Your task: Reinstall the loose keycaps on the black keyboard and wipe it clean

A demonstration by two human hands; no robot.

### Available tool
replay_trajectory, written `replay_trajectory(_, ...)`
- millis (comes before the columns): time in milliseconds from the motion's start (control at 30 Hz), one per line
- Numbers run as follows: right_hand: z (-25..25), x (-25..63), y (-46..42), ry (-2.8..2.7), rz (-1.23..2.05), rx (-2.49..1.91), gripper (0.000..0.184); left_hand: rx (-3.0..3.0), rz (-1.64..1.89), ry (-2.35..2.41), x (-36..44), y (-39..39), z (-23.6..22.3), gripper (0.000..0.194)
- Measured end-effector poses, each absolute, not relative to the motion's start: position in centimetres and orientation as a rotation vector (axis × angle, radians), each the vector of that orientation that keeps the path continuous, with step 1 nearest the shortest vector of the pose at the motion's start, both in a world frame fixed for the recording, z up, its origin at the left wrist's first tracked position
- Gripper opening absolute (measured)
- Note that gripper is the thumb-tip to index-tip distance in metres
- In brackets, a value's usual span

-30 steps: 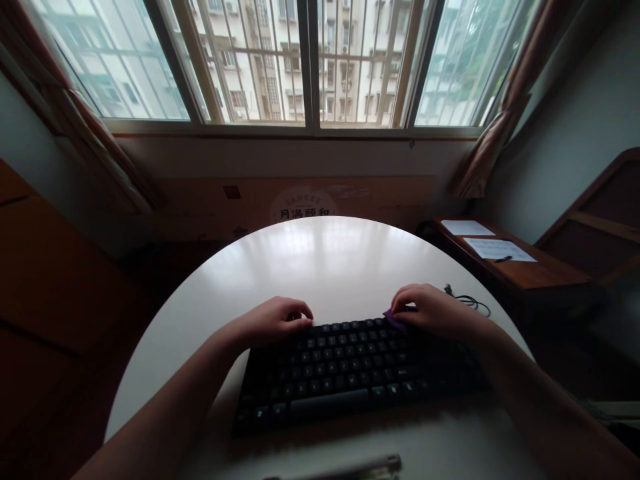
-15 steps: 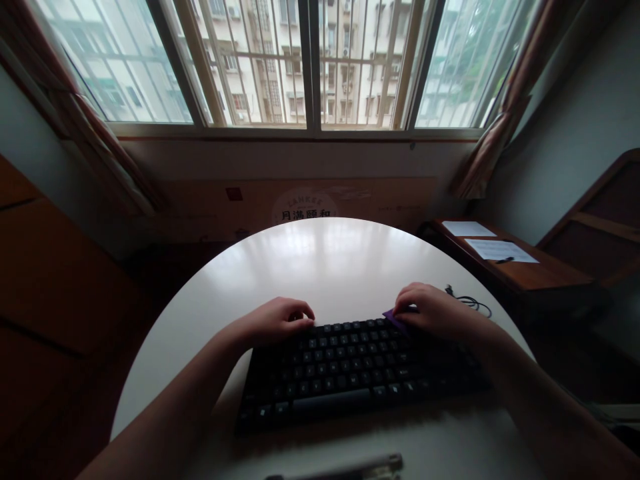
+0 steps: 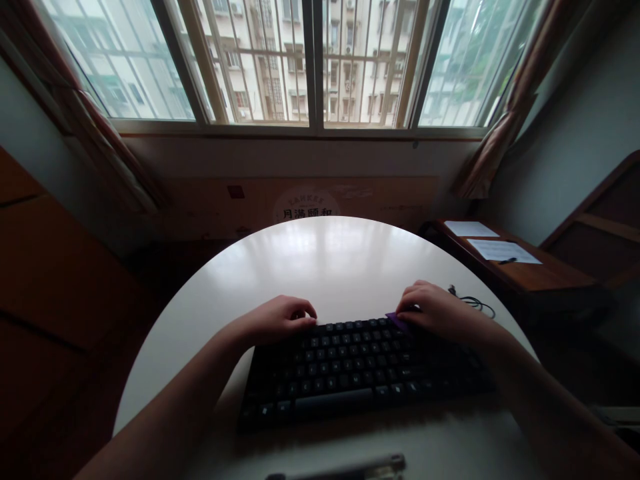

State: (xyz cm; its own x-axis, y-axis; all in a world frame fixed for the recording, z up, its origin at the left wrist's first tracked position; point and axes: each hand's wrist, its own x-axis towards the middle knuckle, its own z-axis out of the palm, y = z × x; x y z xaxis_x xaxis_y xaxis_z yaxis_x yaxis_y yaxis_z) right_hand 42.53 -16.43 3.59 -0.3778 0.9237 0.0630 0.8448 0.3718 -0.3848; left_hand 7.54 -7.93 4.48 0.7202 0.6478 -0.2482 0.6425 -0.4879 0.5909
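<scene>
In the lower centre of the frame, the keyboard (image 3: 345,363) is laid lengthwise left to right, its far edge met left of centre by the left hand (image 3: 285,319), grip unclear, and right of centre by purple cloth (image 3: 397,321) pinched in the right hand (image 3: 433,310).

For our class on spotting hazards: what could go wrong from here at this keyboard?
The purple piece in the right hand might catch on the keyboard. The keyboard could slide, with the left hand only at its far edge. The cable beside the right hand might snag.
</scene>
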Motion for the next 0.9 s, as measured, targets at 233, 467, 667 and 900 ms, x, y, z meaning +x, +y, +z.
replay_trajectory(233, 3.4, 42.7, -16.3, -2.355, 0.38, -1.587, 0.017, 2.232, 0.023, 0.975, 7.5, -8.0, 4.5, 0.036)
replay_trajectory(467, 4.8, 45.1, -16.8, -2.245, 0.332, -1.577, 0.022, 2.227, 0.027, 0.98, 7.4, -8.0, 4.3, 0.038)
replay_trajectory(667, 5.4, 47.6, -17.5, -2.177, 0.896, -1.628, 0.031, 2.231, 0.014, 0.976, 7.4, -7.9, 4.4, 0.041)
replay_trajectory(900, 4.6, 46.2, -16.9, -2.213, 0.748, -1.698, 0.027, 2.216, 0.009, 0.979, 7.6, -7.9, 4.6, 0.041)
